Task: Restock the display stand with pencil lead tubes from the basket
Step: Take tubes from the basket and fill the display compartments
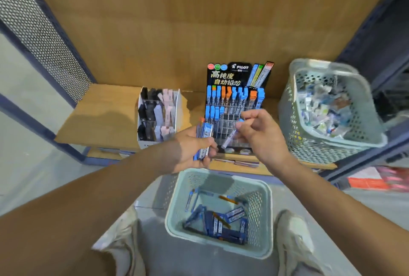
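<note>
Left grip [190,149] clamped on tubes [204,140], right grip [261,136] pinching one tube [230,139], before stand [234,96] on wooden shelf [99,120], above basket [221,174] on grey floor [28,165].

Stand [230,74] header card: "PILOT" in white at top. Below it, two lines of Chinese: "高纯度" in white, "自动铅芯" in yellow. Tubes [204,140] in my left hand [190,149]: label looks like "HB", blurred. Print on those in basket [221,172]: unreadable.
</note>
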